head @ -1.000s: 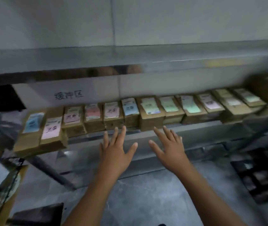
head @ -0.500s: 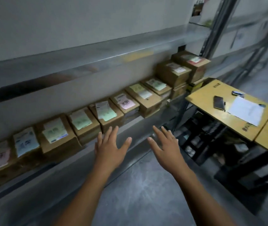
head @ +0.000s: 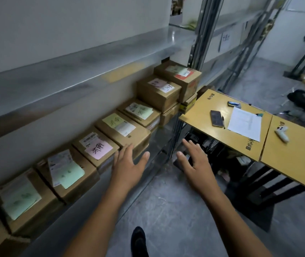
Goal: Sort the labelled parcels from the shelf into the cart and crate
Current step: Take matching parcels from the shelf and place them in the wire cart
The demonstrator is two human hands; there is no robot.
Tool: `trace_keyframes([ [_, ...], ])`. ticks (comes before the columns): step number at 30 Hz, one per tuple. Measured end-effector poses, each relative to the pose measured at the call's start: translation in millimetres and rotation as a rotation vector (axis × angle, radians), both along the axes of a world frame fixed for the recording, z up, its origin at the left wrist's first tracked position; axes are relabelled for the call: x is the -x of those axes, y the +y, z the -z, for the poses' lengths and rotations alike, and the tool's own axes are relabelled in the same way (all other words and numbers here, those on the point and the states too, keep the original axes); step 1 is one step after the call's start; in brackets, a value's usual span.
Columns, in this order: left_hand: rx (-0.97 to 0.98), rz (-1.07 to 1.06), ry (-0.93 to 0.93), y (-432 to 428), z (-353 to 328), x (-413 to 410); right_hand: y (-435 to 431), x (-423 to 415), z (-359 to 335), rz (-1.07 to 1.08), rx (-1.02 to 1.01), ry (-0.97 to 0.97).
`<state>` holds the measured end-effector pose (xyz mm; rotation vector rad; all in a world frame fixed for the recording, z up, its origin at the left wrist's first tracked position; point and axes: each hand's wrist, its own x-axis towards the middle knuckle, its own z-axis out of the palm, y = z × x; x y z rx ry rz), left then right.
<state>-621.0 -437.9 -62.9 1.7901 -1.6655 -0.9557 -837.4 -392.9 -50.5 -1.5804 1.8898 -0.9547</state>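
While hands [head: 128, 165] [head: 197, 162] hover spread, parcels [head: 99, 148] lie just left

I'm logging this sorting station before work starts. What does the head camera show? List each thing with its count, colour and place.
parcels: at least eight, brown cardboard with pink, green or yellow labels, in a row on the shelf, stacked at the far end
shelf: one, grey metal, along the left
tabletops: two, yellow, side by side right of the shelf
phone: one, dark, on the left tabletop
pen: one, dark, beside the phone
paper sheet: one, white, same tabletop
handheld device: one, white, on the right tabletop
shoe: one, dark, on the grey floor
left hand: open, empty, near a parcel's front
right hand: open, empty, beside the left tabletop
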Motion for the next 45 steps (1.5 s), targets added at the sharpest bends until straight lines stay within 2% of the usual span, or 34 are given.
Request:
trace_keyframes([
  [8, -0.05, 0.03, 0.19, -129, -13, 47, -118, 35, -20, 0.016, -0.013, 0.131],
  [14, -0.09, -0.039, 0.347, -190, -15, 79, -175, 48, -28, -0.043, -0.027, 0.183],
  [19, -0.117, -0.118, 0.389, -240, -8, 109, -227, 81, -28, -0.059, 0.006, 0.187],
  [24, -0.148, -0.19, 0.436, -281, -2, 144, -286, 112, -23, -0.169, 0.032, 0.196],
  [28, -0.152, -0.337, 0.475, -310, 0, 169, -335, 133, -23, -0.307, 0.049, 0.222],
  [34, -0.036, -0.575, 0.481, -342, 10, 200, -398, 156, -12, -0.445, 0.152, 0.323],
  [39, 0.037, -0.618, 0.467, -344, 22, 207, -429, 163, -3, -0.498, 0.188, 0.462],
  [45, 0.013, -0.611, 0.586, -333, 32, 197, -436, 163, 10, -0.498, 0.242, 0.514],
])
